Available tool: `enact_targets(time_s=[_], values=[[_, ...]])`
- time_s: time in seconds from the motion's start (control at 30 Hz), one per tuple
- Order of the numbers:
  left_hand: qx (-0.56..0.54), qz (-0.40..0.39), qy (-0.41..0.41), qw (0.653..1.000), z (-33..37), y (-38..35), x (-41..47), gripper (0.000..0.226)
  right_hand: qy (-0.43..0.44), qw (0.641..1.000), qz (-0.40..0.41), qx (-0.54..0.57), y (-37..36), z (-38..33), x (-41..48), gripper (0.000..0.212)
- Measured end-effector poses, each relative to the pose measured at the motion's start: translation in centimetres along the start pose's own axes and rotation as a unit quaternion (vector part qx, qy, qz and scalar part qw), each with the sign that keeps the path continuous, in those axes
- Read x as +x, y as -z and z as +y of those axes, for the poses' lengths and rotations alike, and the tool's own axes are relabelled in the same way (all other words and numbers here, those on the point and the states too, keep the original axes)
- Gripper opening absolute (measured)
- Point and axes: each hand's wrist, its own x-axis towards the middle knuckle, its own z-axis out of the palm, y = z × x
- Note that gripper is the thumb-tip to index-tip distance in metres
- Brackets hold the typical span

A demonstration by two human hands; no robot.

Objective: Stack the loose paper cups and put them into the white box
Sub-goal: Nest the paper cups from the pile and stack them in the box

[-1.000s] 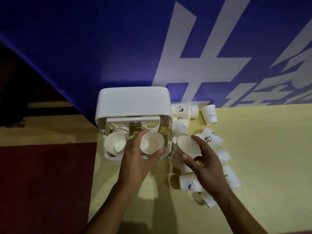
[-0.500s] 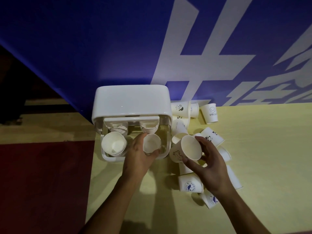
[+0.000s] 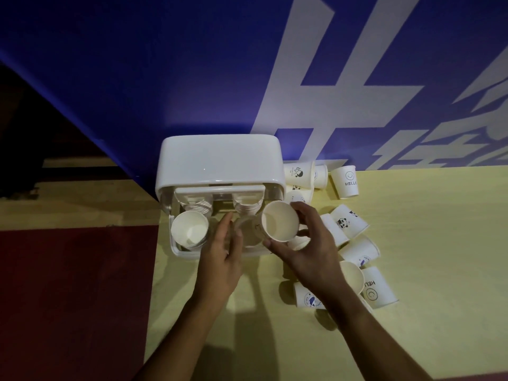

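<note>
The head view is showing both hands working at the open front of the white box [image 3: 220, 163], which is sitting at the far left corner of the table [image 3: 412, 243], hard against the blue wall [image 3: 137, 78]. The right hand [image 3: 305, 248] is gripping a loose paper cup [image 3: 280, 225] between thumb and fingers, mouth tilted toward the camera, and is holding it just in front of the box's right-hand compartment. The left hand [image 3: 224, 251] is curling around a blurred cup [image 3: 248, 229] at that same compartment; I cannot tell how firmly it is gripping, only that the fingers are half-closed round it. In the left-hand compartment a stack of cups [image 3: 189, 229] is already lying, mouth outward.

To my eye, the nesting step is in hand: the right hand's cup is lining up to slide into the one the left is steadying. The next move is calling for the two rims to meet squarely, then a gentle push so the paper is not buckling.

Plenty is remaining. A scatter of loose cups [image 3: 347, 224] is lying along the table's far edge and beside the box's right side, some upright, most tipped over, one partly hidden under the right wrist.
</note>
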Motion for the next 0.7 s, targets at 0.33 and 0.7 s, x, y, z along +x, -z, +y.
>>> enact_targets(time_s=[0.33,0.7], values=[[-0.01,0.003,-0.042,0.999,1.2,0.6,0.3,0.038,0.038,0.998,-0.042,-0.033,-4.5,1.2,0.9,0.063],[0.085,-0.024,-0.035,0.995,-1.8,-0.1,1.8,0.04,0.022,0.993,-0.068,-0.094,-6.3,4.3,1.3,0.079]])
